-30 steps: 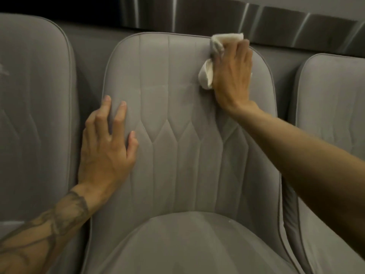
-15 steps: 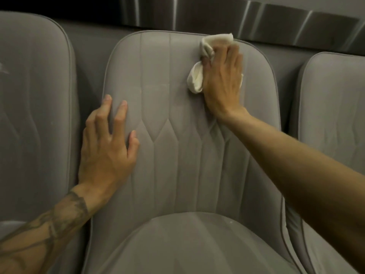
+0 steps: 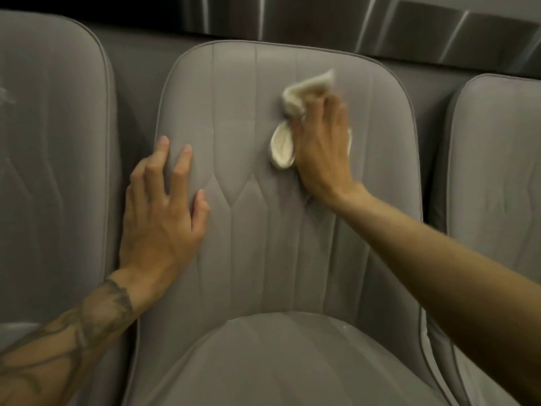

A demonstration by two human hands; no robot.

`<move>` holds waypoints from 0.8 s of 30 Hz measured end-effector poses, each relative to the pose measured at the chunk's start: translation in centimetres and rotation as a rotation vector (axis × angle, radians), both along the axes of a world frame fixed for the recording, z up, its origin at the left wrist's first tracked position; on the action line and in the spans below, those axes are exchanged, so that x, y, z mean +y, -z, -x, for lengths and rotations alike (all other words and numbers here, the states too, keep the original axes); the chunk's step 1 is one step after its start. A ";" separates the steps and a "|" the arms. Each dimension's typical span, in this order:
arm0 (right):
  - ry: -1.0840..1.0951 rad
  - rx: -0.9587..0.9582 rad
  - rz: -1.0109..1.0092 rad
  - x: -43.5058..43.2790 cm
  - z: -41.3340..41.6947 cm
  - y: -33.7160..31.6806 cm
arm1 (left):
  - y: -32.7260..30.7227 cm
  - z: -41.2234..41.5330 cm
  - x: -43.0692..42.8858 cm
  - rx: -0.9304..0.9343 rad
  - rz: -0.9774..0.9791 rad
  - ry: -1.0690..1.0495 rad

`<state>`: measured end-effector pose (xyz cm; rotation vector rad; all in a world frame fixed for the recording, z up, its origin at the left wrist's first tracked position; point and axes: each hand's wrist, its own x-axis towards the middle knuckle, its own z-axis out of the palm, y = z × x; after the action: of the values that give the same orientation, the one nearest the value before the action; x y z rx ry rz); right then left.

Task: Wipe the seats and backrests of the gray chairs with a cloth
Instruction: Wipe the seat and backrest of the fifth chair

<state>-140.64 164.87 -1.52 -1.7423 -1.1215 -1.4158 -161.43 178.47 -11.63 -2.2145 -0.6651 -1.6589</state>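
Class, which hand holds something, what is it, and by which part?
The right hand pins the white cloth to the backrest, flat fingers over its bunched middle; its ends stick out. The left hand holds nothing.

cloth [image 3: 283, 148] now lower down the backrest [image 3: 251, 244]

The right hand [image 3: 323, 148] presses a crumpled white cloth [image 3: 282, 149] flat against the upper backrest [image 3: 263, 230] of the middle gray chair [image 3: 278, 364] — its fingers blurred. The left hand [image 3: 159, 218] rests spread on the backrest's left edge. A left chair [image 3: 52, 171] and a right chair [image 3: 497, 171] flank it — a metal panel [image 3: 439, 30] stands behind.
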 end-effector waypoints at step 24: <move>0.059 -0.065 -0.049 1.3 -0.9 -3.5 | -0.1 0.2 -0.5 0.008 0.005 0.012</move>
<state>-139.78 166.13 1.96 -1.7187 -1.0673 -1.5326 -161.63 177.98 -11.48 -2.2314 -0.6553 -1.6556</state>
